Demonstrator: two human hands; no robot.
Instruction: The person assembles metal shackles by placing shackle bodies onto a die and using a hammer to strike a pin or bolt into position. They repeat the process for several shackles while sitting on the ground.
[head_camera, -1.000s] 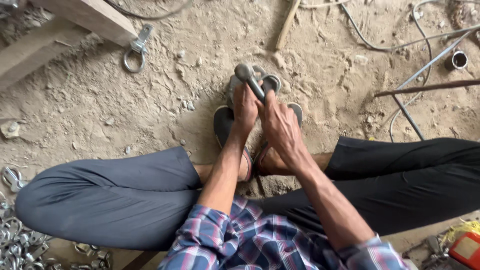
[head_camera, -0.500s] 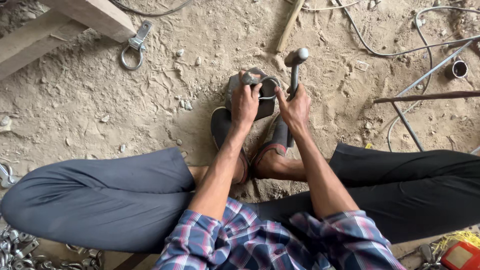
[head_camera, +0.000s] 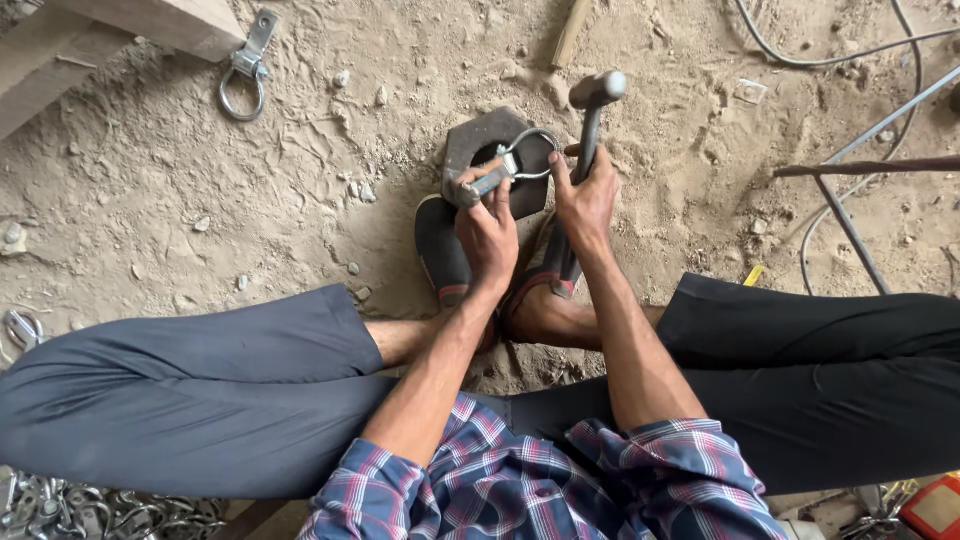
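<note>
a: what does each hand hold?

b: the left hand (head_camera: 488, 232) is closed around the flat plate of a metal ring clamp (head_camera: 510, 170), and it keeps this piece on a dark hexagonal block (head_camera: 482, 150) that lies in the sand just in front of the feet. the right hand (head_camera: 585, 200) is wrapped around the handle of a hammer (head_camera: 590, 125), a little below the head, and the head stands up above the block.

a: how will the clamp handle, you think?

b: i judge it is stiff steel, small but solid, not fragile. the round ring part can roll or slip, so the flat plate is the better place to take hold, as the fingers do now. the hammer looks heavy at the top.

a: any packages or labels around?

b: not many. at the lower right corner there is a red and orange boxy thing (head_camera: 938, 508), cut by the frame. another ring clamp (head_camera: 245, 70) lies near a wooden beam (head_camera: 110, 30) at upper left, and a heap of similar metal parts (head_camera: 60, 510) is at lower left. i see no readable sign.
</note>
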